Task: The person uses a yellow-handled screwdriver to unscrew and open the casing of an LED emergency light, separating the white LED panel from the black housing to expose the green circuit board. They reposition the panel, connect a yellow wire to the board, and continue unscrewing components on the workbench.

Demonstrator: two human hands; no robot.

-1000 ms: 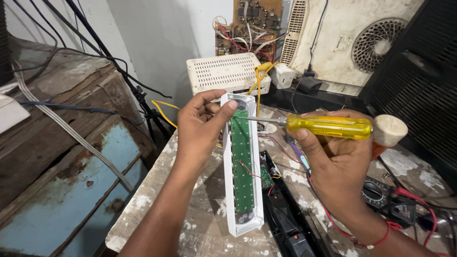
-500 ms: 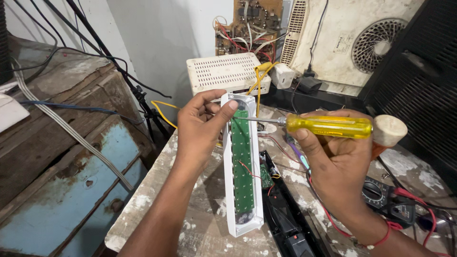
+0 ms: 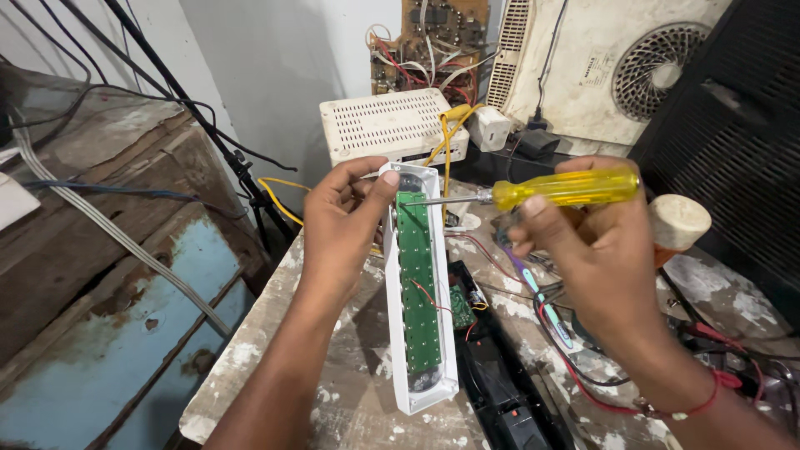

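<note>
Your left hand (image 3: 346, 229) has its grip closed on the top end of a long white casing (image 3: 419, 287), thumb and fingers pinching its upper rim. The casing lies open, tilted up from the desk (image 3: 333, 367), its lower end resting near the desk's front edge. Inside it runs a narrow green circuit board (image 3: 419, 275) dotted with solder points, and a thin red wire (image 3: 433, 298) leaves the board toward a small green board (image 3: 461, 302) just beside the casing on the right.

Your right hand (image 3: 596, 250) is closed around the yellow handle of a screwdriver (image 3: 542, 190), held level. Its metal shaft points left, and the tip sits at the top of the green circuit board; whether it actually touches a screw there is hard to tell from this angle.

Just beside your right hand stands a pale round wooden knob (image 3: 679, 221). Beneath your right wrist, red and black leads tangle across the desk. A black elongated object (image 3: 500, 392) lies along the casing's right side. Behind the casing sits a white vented box (image 3: 392, 125), with yellow wires (image 3: 446, 137) draped over its right edge.
</note>
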